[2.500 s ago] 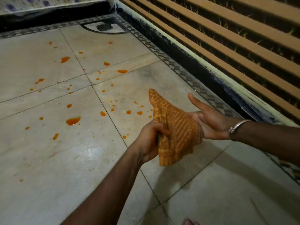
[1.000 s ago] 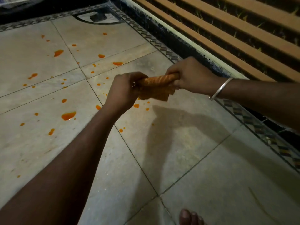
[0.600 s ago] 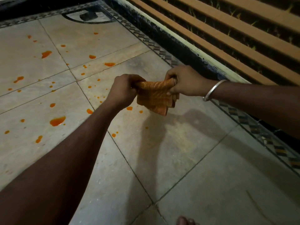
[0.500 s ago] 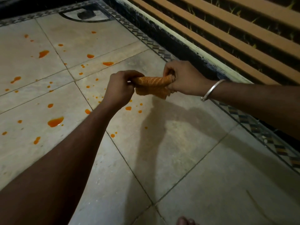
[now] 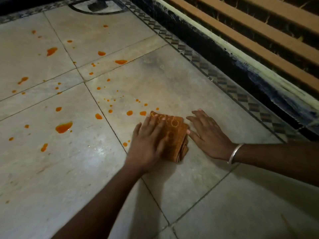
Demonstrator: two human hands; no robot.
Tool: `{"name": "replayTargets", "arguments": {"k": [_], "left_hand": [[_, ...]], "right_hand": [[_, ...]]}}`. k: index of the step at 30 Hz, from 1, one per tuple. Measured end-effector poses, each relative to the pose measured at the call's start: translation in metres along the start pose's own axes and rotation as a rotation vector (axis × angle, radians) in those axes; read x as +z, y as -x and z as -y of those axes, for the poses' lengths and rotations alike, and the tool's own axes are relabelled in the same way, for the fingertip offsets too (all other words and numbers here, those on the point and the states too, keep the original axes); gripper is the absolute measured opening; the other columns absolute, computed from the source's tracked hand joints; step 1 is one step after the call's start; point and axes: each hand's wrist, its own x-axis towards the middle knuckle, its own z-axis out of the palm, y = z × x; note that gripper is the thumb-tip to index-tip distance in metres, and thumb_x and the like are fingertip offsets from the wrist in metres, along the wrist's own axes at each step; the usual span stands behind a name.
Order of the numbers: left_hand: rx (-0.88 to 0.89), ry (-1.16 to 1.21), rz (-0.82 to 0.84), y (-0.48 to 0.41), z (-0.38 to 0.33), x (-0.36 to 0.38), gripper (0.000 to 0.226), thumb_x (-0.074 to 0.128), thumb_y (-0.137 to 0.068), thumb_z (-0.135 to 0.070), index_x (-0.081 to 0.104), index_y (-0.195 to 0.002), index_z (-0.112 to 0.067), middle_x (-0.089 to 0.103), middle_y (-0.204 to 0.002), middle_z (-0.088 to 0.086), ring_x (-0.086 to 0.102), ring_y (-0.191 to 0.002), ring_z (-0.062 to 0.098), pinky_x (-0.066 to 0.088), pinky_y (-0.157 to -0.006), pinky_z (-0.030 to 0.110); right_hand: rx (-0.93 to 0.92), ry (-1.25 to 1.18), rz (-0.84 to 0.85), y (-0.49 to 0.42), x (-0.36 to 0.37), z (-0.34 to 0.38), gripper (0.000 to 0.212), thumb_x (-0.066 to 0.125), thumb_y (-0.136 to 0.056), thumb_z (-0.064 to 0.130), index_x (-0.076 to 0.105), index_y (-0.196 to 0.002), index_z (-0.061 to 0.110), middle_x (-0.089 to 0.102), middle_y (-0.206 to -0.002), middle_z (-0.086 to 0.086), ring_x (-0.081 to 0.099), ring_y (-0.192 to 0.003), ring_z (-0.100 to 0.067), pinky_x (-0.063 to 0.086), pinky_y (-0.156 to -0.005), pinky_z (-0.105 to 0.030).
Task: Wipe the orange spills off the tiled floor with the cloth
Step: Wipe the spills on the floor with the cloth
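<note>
A folded orange patterned cloth lies flat on the pale tiled floor. My left hand presses down on its left half with straight fingers. My right hand, a metal bangle on its wrist, rests flat on the floor just right of the cloth, its thumb touching the cloth's edge. Orange spills are scattered to the left and beyond the cloth: a large puddle, two drops just ahead of the cloth, a small drop beside my left hand.
A patterned tile border and a dark skirting run along the right, under a wall of brown slats. A dark inlaid motif sits at the far end. Bare tiles stretch toward me.
Both hands held the rolled cloth in the air; now the cloth is folded flat on the floor, the left hand presses it and the right hand has let go.
</note>
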Motion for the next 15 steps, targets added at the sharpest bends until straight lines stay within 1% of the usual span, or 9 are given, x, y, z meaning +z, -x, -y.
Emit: {"name": "replayTargets", "arguments": {"k": [1,2,3,4,5,7,9,11,15], "left_hand": [[0.013,-0.091,0.071,-0.003,-0.006,0.011,0.065,0.022,-0.106,-0.057,0.009,-0.166,-0.035,-0.007,-0.173,-0.001,-0.013,-0.160,0.019,-0.007,-0.129,0.045],[0.017,-0.175,0.128,-0.004,-0.011,0.022,0.065,0.016,-0.106,-0.059,-0.002,-0.165,-0.037,-0.017,-0.172,-0.002,-0.022,-0.158,0.019,-0.013,-0.127,0.048],[0.017,-0.248,0.164,-0.005,-0.015,0.032,0.065,0.013,-0.106,-0.060,-0.007,-0.164,-0.037,-0.019,-0.172,-0.001,-0.025,-0.157,0.021,-0.014,-0.126,0.052],[0.017,-0.303,0.181,-0.006,-0.015,0.040,0.065,0.011,-0.106,-0.061,-0.006,-0.165,-0.036,-0.016,-0.173,0.000,-0.023,-0.158,0.023,-0.012,-0.126,0.056],[0.013,-0.335,0.177,-0.008,-0.015,0.044,0.065,0.011,-0.106,-0.060,-0.001,-0.165,-0.035,-0.010,-0.174,0.001,-0.019,-0.159,0.025,-0.009,-0.125,0.058],[0.002,-0.355,0.162,-0.012,-0.011,0.047,0.065,0.012,-0.106,-0.060,0.006,-0.166,-0.035,-0.002,-0.175,0.001,-0.010,-0.161,0.026,-0.003,-0.125,0.060],[0.011,-0.363,0.183,-0.019,-0.006,0.044,0.066,0.008,-0.104,-0.063,0.005,-0.165,-0.037,-0.002,-0.175,0.001,-0.009,-0.161,0.025,-0.003,-0.125,0.059],[0.006,-0.368,0.193,-0.028,0.001,0.038,0.068,0.003,-0.102,-0.066,0.002,-0.165,-0.038,-0.004,-0.175,0.000,-0.010,-0.161,0.023,-0.004,-0.126,0.058],[-0.121,-0.334,0.146,-0.011,0.018,0.026,0.071,-0.001,-0.101,-0.066,0.000,-0.165,-0.037,-0.005,-0.175,0.001,-0.010,-0.161,0.023,-0.005,-0.127,0.057]], "right_hand": [[0.017,0.045,0.064,0.002,0.008,-0.004,0.068,0.016,-0.098,0.058,0.021,-0.156,0.024,0.008,-0.167,-0.002,-0.002,-0.154,-0.017,0.013,-0.124,-0.048],[0.014,0.094,0.109,0.004,0.016,-0.006,0.072,0.010,-0.097,0.060,0.009,-0.159,0.024,-0.004,-0.168,0.001,-0.013,-0.153,-0.014,0.006,-0.124,-0.048],[0.005,0.133,0.125,0.005,0.024,-0.007,0.073,0.007,-0.097,0.060,0.000,-0.160,0.023,-0.011,-0.167,0.002,-0.017,-0.152,-0.013,0.004,-0.124,-0.047],[0.007,0.158,0.123,0.006,0.031,-0.008,0.072,0.006,-0.097,0.058,-0.004,-0.159,0.023,-0.014,-0.167,0.002,-0.018,-0.152,-0.012,0.004,-0.124,-0.048],[0.015,0.176,0.104,0.006,0.038,-0.008,0.071,0.007,-0.099,0.056,-0.006,-0.159,0.021,-0.013,-0.167,0.001,-0.017,-0.152,-0.013,0.006,-0.124,-0.048],[0.023,0.221,0.050,0.006,0.046,-0.008,0.069,0.009,-0.101,0.053,-0.001,-0.159,0.017,-0.007,-0.168,-0.002,-0.010,-0.154,-0.016,0.010,-0.124,-0.049],[0.020,0.262,0.021,0.005,0.050,-0.010,0.070,0.010,-0.102,0.053,0.004,-0.159,0.012,0.001,-0.168,-0.006,-0.002,-0.154,-0.019,0.013,-0.123,-0.050],[0.012,0.279,0.014,0.006,0.052,-0.012,0.072,0.011,-0.102,0.053,0.007,-0.159,0.009,0.005,-0.167,-0.008,0.001,-0.155,-0.021,0.014,-0.123,-0.050],[0.008,0.284,0.020,0.006,0.053,-0.012,0.072,0.016,-0.102,0.053,0.006,-0.159,0.009,0.003,-0.168,-0.009,0.000,-0.155,-0.021,0.014,-0.123,-0.050]]}}
